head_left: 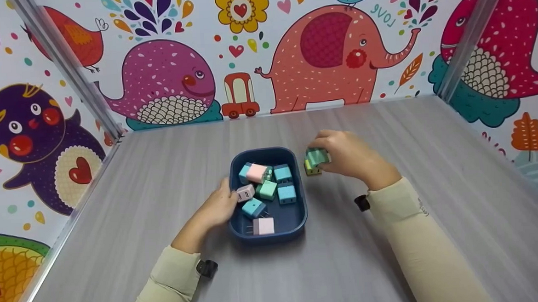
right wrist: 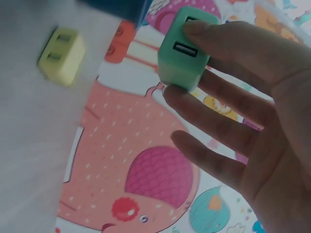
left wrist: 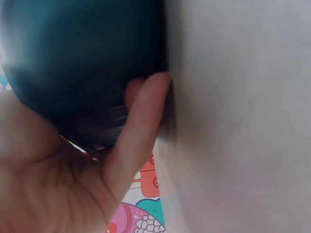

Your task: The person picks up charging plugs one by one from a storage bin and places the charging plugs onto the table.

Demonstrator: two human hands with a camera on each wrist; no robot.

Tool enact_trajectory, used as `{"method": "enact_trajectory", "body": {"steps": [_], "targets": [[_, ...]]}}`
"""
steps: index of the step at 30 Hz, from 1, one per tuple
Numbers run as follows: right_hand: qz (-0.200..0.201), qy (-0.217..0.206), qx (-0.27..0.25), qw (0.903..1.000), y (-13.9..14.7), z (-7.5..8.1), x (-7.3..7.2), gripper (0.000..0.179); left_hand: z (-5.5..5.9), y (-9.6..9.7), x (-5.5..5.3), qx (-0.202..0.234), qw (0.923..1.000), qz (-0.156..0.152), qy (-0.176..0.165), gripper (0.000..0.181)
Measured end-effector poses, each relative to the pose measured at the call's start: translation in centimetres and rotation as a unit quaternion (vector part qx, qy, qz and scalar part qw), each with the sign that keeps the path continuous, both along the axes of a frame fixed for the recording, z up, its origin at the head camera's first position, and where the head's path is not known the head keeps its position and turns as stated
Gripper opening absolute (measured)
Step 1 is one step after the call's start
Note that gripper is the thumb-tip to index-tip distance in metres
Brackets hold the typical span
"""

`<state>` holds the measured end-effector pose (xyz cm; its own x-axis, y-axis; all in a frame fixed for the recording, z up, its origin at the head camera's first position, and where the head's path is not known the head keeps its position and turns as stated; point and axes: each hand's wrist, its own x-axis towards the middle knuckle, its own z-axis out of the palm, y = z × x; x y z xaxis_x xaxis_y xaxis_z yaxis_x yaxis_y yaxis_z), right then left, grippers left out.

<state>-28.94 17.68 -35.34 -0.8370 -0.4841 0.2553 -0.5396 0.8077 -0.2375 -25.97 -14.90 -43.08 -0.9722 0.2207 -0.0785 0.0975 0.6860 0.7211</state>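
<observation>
Left hand [head_left: 217, 206] grips one tray [head_left: 289, 217] holding eight-plus chargers [head_left: 287, 194], right hand [head_left: 348, 153] pinches one green charger [right wrist: 177, 65] near one yellow charger [right wrist: 64, 57].

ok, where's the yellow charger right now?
In the head view, the yellow charger is on the table, just right of the bin, partly hidden by the green charger in the right hand.

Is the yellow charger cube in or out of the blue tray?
Out: the yellow two-slot charger cube rests on the grey table, right of the dark blue rounded tray.
</observation>
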Motion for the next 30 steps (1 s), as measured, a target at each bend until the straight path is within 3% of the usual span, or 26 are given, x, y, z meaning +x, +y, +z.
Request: {"method": "enact_trajectory", "body": {"steps": [9,19,30], "targets": [[-0.014,-0.021,0.003,0.9997,0.9,-0.8,-0.9,0.048,-0.3,-0.3,0.3,-0.012,0.9997,0.005,0.021,0.039],[-0.036,-0.035,-0.006,0.9987,1.7,-1.9,-1.8,0.047,-0.3,-0.3,0.7,-0.001,0.9999,0.011,0.001,0.048],[-0.076,-0.054,0.001,0.9956,3.5,-3.7,-2.9,0.04,0.0,0.2,0.0,0.004,0.9999,0.003,-0.01,0.051]]}}
